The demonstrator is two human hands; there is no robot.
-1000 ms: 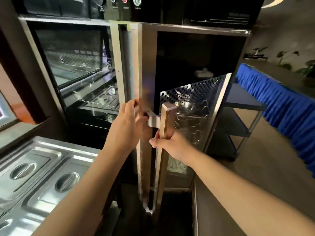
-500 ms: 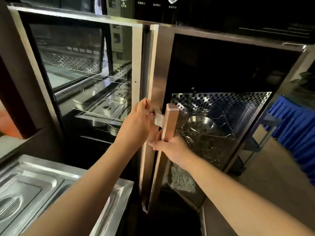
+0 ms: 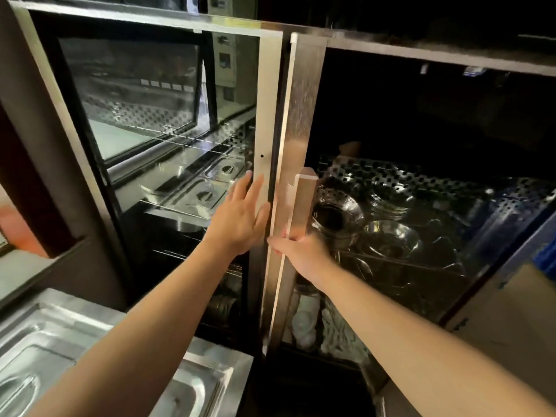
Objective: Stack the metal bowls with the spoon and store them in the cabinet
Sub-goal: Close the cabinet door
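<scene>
Dark all around, with shiny steel trays low on the left. Biggest of all is the tall steel cabinet with two glass doors. Behind the right glass, the metal bowls sit stacked on a wire shelf, bright and round, more bowls beside them. I cannot see the spoon. One long handle runs down the right door. Her left hand is flat and spread wide, fingers touching the left door's steel edge, holding nothing. Her right hand is curled around the handle's lower part, gripping it.
</scene>
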